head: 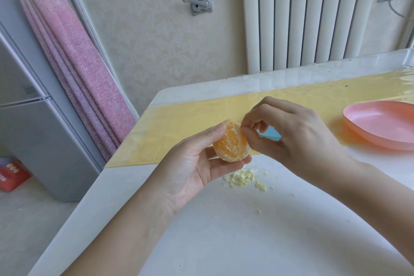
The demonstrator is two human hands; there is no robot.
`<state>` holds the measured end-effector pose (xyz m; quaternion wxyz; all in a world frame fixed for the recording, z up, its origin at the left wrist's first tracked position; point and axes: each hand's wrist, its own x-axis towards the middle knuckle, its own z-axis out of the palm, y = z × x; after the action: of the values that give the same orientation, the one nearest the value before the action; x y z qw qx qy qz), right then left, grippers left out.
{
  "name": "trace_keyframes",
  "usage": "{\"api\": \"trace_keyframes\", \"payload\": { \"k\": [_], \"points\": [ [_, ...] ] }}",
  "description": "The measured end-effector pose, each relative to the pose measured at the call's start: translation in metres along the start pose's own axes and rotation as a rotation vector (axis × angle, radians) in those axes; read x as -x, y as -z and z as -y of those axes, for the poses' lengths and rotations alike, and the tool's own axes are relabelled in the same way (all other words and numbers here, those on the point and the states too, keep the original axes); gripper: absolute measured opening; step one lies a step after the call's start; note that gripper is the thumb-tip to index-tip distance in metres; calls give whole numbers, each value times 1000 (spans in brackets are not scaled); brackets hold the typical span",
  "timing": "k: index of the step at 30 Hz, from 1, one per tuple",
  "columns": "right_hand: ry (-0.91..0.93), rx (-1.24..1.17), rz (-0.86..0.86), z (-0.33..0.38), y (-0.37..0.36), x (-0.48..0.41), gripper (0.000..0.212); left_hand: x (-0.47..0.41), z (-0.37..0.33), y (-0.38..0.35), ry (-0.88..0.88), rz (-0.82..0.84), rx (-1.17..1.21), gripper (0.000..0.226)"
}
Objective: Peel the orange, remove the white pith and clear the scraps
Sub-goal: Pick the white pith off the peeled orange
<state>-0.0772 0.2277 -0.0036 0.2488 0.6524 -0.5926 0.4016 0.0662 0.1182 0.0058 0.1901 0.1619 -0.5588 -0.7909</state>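
A peeled orange (230, 142), with streaks of white pith on its flesh, rests between the thumb and fingers of my left hand (192, 166) above the white table (224, 231). My right hand (291, 132) pinches at the orange's upper right side with thumb and forefinger, on a thin bit of pith. A small pile of pale pith scraps (242, 178) lies on the table just below the orange, with a few crumbs scattered nearby.
A pink plastic dish (380, 125) sits at the right. A yellow mat (179, 127) covers the far half of the table. Something blue (270, 134) shows behind my right hand. A fridge (33, 130) and pink curtain (74, 56) stand left, a radiator (302, 13) behind.
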Motion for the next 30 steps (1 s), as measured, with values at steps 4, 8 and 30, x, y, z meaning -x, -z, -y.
{"api": "trace_keyframes", "payload": {
  "k": [4, 8, 30],
  "points": [
    [-140, -83, -49, 5, -3, 0, 11, 1, -1, 0, -17, -3, 7, 20],
    [-416, -301, -80, 14, -7, 1, 12, 0, -1, 3, -35, -2, 30, 35],
    [-391, -238, -68, 13, 2, -2, 5, -4, 8, 4, -95, -44, 121, 45]
  ]
}}
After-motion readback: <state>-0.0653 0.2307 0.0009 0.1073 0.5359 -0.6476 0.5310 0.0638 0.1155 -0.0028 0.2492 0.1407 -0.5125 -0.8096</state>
